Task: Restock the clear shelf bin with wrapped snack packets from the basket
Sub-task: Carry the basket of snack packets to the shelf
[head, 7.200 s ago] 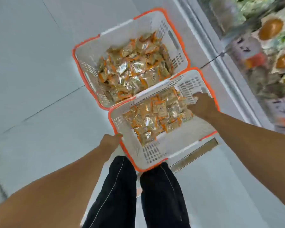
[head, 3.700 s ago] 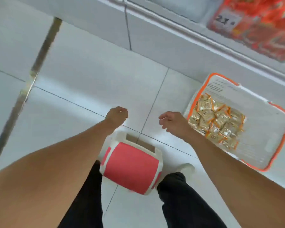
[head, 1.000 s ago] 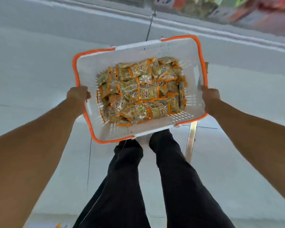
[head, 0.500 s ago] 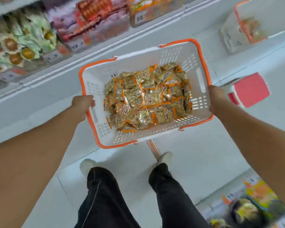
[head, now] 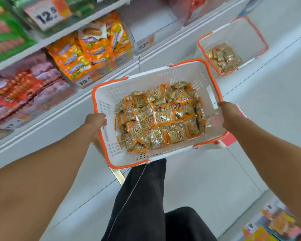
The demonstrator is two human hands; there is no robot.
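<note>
We look down from head height at a white basket [head: 109, 101] with an orange rim, which we carry in front of us above the floor [head: 207, 185]. Our left hand [head: 95, 121] grips the basket's left rim, fingers curled over the edge. Our right hand [head: 228, 113] grips the right rim beside the handle slot, fingers wrapped round it. Inside the basket lies a loose heap of wrapped snack packets [head: 161, 117], clear film with orange edges and a round label, piled toward the middle and right.

To the left run store shelves [head: 63, 117]. On them sit orange snack bags [head: 87, 54] in a clear shelf bin, with pink and red packs [head: 24, 87] further left and a price tag [head: 45, 16] above. We cannot tell which clear bin is the one to restock.

Beyond the carried basket, at upper right, a second basket [head: 247, 32] of the same kind stands on the floor near the shelf base, holding a smaller pile of similar packets [head: 223, 57]. A pink and white object [head: 230, 139] shows just below the basket's right corner. Our dark trouser legs [head: 142, 202] show beneath.
</note>
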